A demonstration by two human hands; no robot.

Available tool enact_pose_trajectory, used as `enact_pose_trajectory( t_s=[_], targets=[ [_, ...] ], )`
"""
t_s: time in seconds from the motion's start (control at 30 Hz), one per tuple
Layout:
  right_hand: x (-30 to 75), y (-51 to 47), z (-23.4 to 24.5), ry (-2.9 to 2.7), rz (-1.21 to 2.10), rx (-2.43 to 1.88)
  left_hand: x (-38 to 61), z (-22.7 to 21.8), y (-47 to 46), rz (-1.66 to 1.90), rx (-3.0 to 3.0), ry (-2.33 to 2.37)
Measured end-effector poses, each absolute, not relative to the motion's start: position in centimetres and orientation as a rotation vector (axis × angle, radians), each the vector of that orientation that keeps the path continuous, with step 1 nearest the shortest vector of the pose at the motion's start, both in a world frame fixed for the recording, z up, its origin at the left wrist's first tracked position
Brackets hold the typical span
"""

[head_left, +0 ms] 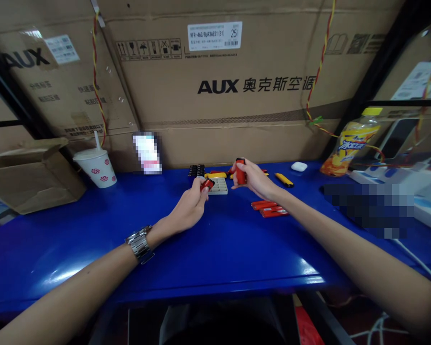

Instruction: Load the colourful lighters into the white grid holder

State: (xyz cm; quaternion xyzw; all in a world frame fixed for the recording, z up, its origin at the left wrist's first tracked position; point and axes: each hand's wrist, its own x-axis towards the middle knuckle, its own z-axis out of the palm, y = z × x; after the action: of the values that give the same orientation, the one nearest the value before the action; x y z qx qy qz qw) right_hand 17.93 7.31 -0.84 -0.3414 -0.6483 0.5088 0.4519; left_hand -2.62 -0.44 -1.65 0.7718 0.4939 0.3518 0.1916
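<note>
Table [215, 258], glossy blue, carries a pale compartmented tray [221, 186]. Held near the tray: upright red lighter [241, 174], dark-topped, clamped in closed fingers of the right hand [257, 178]; tilted red lighter [207, 185], dark-ended, clamped in closed fingers of the left hand [188, 207].

Smooth, shiny plastic lighters [241, 171] in my left grip [191, 206] and right grip [256, 179]. My bench [215, 254]: smooth, glossy, reflective. My watch [140, 243]: polished metal links. Big carton [165, 86]: matt cardboard, paper label [214, 36]. Bottle [354, 143]: clear glossy plastic. Tray [221, 192]: matt, plastic-looking.
</note>
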Motion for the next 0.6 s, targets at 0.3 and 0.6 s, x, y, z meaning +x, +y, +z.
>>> enact_pose_trajectory(
  t_s=[0.3, 0.6],
  targets=[
    [17.2, 6.2, -0.8, -1.508, 1.027, -1.08, -2.2, -1.1, -0.8, 1.211, 2.032, 1.543],
    [16.6, 5.6, -0.9, -1.61, 0.829, -1.167, -2.0, -0.8, -0.8, 1.278, 1.992, 1.667]
  ],
)
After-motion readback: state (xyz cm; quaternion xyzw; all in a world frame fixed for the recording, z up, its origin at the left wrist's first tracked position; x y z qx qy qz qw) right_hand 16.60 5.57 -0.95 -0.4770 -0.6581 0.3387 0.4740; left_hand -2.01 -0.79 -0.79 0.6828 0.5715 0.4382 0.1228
